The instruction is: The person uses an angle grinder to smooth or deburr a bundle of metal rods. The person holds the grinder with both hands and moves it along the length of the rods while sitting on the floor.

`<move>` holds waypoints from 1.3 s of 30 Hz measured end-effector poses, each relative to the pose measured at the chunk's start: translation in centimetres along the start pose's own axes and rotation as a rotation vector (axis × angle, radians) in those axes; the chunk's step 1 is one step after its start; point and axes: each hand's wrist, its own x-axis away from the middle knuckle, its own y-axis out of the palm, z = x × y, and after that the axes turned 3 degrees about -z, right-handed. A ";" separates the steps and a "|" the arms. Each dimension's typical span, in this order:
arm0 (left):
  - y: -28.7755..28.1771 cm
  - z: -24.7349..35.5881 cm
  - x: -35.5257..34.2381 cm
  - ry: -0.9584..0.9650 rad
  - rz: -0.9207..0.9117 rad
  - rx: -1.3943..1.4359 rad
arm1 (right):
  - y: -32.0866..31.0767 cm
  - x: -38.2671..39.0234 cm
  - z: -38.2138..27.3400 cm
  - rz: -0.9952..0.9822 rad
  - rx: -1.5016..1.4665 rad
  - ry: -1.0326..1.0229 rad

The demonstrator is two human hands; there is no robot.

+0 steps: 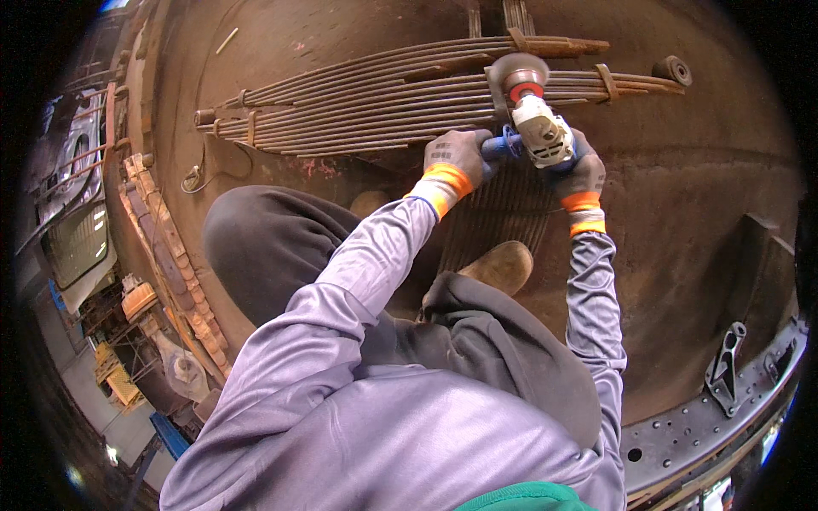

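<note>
A: What lies on your far left?

B: A row of brown, notched strips (175, 264) runs along the ground, and just right of it you have a looped cord (192, 180).

A: And in front of you?

B: Leaf springs (366, 106), their long leaves fanned close together, stretch sideways beyond your knees. Metal clips (251, 129) wrap them near the ends.

A: Your left hand (456, 159)?

B: Gloved, with its fingers curled closed around the blue side handle (501, 145).

A: Where is the angle grinder (544, 132)?

B: Between your hands, over the springs right of their middle. Its wheel (521, 73) is a grey blur around a red hub, pointing away from you; you cannot tell from here whether it touches the leaves.

A: Your right hand (586, 170)?

B: Also gloved, wrapped around the rear of the grinder's body, most fingers hidden.

A: Farther right?

B: A rolled spring eye (673, 71) ends the leaves; nearer you, a metal bracket (725, 370) lies against a drilled rail (682, 439).
</note>
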 end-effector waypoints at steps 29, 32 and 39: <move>-1.3 -0.7 -0.4 0.051 -0.106 0.025 | 2.1 1.3 1.9 0.039 -0.280 0.125; -1.5 -0.1 -1.2 0.068 -0.127 0.002 | 1.9 0.3 1.1 0.082 -0.886 0.391; -2.4 -2.6 -3.9 0.033 -0.053 0.010 | 2.4 -3.4 0.1 0.017 -0.021 0.011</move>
